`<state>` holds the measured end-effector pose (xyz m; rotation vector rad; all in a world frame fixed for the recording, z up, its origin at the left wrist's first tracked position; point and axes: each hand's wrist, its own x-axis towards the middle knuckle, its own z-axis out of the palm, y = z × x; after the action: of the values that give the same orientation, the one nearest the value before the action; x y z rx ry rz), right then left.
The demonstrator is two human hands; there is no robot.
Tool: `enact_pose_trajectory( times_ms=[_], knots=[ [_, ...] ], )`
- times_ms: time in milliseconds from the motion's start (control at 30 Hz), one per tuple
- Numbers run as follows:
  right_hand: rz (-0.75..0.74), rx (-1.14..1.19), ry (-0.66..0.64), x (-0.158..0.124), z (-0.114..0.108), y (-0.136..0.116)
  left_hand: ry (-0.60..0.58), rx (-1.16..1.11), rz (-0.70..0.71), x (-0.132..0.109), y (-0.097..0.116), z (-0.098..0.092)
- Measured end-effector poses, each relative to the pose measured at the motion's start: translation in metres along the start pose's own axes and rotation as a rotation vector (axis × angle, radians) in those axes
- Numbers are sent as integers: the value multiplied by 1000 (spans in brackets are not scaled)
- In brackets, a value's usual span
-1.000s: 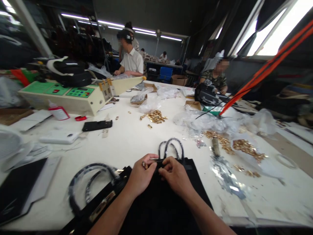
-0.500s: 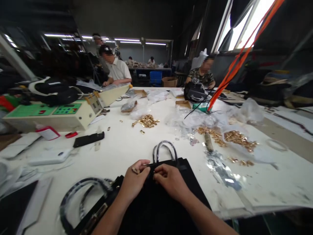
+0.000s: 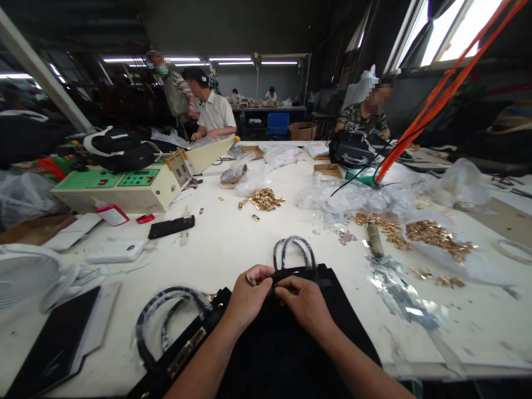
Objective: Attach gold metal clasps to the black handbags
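Note:
A black handbag (image 3: pixel 286 338) lies before me, its two upright handles (image 3: pixel 296 250) wrapped in clear film. My left hand (image 3: pixel 249 296) pinches at its top edge, just below the handles. A small gold-toned piece shows at the fingers of this hand; I cannot tell whether it is a ring or a fitting. Close beside it, my right hand (image 3: pixel 303 302) is closed in a pinch over the same spot, and whatever is between its fingertips is hidden. A second black handbag (image 3: pixel 187 354), with film-wrapped handles and a metal plate, lies partly under my left forearm.
Gold metal fittings are heaped at mid-table (image 3: pixel 266 199) and on plastic at the right (image 3: pixel 436 235). A green-panelled machine (image 3: pixel 112 188) stands left, near a black block (image 3: pixel 171 226). Orange cords (image 3: pixel 436 105) slant down at right. Other people work across the table.
The view has swung left, so everything sits farther right in the picture. Both hands stay pinched at the bag's top edge, with only slight finger movement.

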<state>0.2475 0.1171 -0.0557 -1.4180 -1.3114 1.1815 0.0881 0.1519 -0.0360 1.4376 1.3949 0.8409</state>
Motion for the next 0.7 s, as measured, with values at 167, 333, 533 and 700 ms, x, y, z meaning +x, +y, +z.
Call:
enact_pose_trajectory(
  times_ms=[167, 333, 533, 700],
  knots=[
    [-82, 84, 131, -18, -43, -7, 67, 301, 125, 7, -1, -5],
    [-20, -429, 449, -27, -166, 29, 131, 517, 364, 30, -22, 0],
    [185, -819, 663, -28, -319, 79, 241, 635, 785, 27, 0, 14],
    [243, -924, 670, -15, -369, 94, 143, 645, 927, 26, 32, 29]
  ],
)
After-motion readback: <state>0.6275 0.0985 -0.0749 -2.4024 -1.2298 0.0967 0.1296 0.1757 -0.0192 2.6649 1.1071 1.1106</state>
